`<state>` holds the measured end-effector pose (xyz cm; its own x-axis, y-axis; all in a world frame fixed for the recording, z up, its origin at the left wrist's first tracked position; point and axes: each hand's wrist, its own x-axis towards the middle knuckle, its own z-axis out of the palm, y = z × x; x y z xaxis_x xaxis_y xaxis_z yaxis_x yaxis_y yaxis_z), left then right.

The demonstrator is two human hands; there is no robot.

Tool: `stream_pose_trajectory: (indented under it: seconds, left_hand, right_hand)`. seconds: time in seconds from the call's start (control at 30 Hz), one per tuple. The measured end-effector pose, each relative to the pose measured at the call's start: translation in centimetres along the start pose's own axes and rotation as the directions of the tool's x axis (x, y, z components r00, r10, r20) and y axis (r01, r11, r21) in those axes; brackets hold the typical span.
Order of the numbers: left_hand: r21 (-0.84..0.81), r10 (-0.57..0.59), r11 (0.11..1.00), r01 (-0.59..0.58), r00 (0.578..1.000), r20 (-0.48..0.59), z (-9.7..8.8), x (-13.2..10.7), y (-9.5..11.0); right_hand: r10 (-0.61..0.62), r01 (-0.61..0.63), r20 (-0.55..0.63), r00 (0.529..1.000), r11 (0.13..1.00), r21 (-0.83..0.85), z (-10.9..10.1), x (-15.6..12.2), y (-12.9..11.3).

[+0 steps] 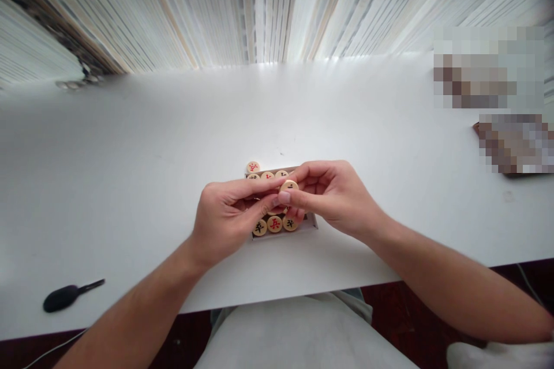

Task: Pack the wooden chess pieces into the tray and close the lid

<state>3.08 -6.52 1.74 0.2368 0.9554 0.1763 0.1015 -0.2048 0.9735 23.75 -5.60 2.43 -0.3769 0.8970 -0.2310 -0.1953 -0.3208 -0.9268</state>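
One round wooden piece (288, 185), marked in black, is clamped between the thumb and fingers of the right hand (336, 191) above the box (315, 222). The left hand (227, 213) has its fingertips at the piece's left edge; whether they grip it, I cannot tell. More marked pieces (274, 224) lie inside the box. A red-marked piece (253, 167) sits by the box's far left corner. Well left of the box, a dark brush-like object (63, 298) lies on the white table (142, 144).
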Motion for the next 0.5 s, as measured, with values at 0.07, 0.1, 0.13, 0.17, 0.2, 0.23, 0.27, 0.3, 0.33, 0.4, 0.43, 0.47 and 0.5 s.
stream_pose_trajectory:
  seconds: [0.07, 0.1, 0.13, 0.17, 0.2, 0.23, 0.27, 0.3, 0.33, 0.4, 0.43, 0.47, 0.5]
  left_hand:
    - [0.009, 0.024, 1.000, -0.024, 1.000, 0.007, 0.01, -0.05, -0.05]
    - [0.007, 0.029, 1.000, -0.029, 1.000, 0.012, 0.01, -0.08, -0.07]
    - [-0.003, 0.029, 1.000, -0.029, 0.999, 0.019, 0.02, -0.11, -0.08]
    - [-0.021, 0.023, 1.000, -0.022, 0.999, 0.030, 0.03, -0.14, -0.10]
    - [-0.042, 0.015, 0.999, -0.013, 0.999, 0.043, 0.05, -0.17, -0.11]
    - [-0.064, 0.010, 0.998, -0.007, 0.999, 0.052, 0.06, -0.20, -0.12]
    - [-0.083, 0.010, 0.997, -0.005, 0.998, 0.055, 0.08, -0.22, -0.16]
    - [-0.096, 0.013, 0.995, -0.008, 0.998, 0.054, 0.09, -0.24, -0.21]
    - [-0.103, 0.020, 0.995, -0.015, 0.999, 0.048, 0.10, -0.26, -0.29]
    - [-0.112, 0.040, 0.993, -0.035, 0.998, 0.039, 0.10, -0.28, -0.50]
    - [-0.116, 0.046, 0.992, -0.040, 0.998, 0.042, 0.10, -0.28, -0.62]
    - [-0.121, 0.050, 0.992, -0.044, 0.997, 0.051, 0.09, -0.27, -0.72]
    - [-0.129, 0.055, 0.991, -0.047, 0.997, 0.060, 0.09, -0.25, -0.81]
  right_hand:
    - [-0.009, 0.009, 0.000, 1.000, 1.000, -0.001, 0.03, -0.05, 0.04]
    - [-0.015, 0.015, -0.002, 1.000, 1.000, -0.005, 0.03, -0.09, 0.05]
    - [-0.019, 0.019, -0.004, 1.000, 1.000, -0.010, 0.03, -0.12, 0.04]
    - [-0.022, 0.022, -0.002, 1.000, 1.000, -0.015, 0.01, -0.14, 0.03]
    - [-0.022, 0.022, 0.004, 1.000, 1.000, -0.018, 0.00, -0.15, 0.02]
    - [-0.021, 0.021, 0.012, 1.000, 1.000, -0.020, -0.03, -0.16, 0.02]
    - [-0.019, 0.020, 0.019, 1.000, 1.000, -0.019, -0.05, -0.14, 0.02]
    - [-0.016, 0.017, 0.028, 0.999, 1.000, -0.015, -0.08, -0.12, 0.03]
    - [-0.013, 0.013, 0.037, 0.999, 1.000, -0.007, -0.09, -0.08, 0.06]
    - [-0.003, 0.002, 0.056, 0.998, 1.000, 0.017, -0.11, 0.03, 0.14]
    - [0.004, -0.006, 0.062, 0.998, 0.999, 0.035, -0.10, 0.09, 0.19]
    - [0.011, -0.014, 0.064, 0.998, 0.998, 0.054, -0.09, 0.15, 0.25]
    - [0.015, -0.020, 0.062, 0.998, 0.997, 0.073, -0.08, 0.19, 0.30]
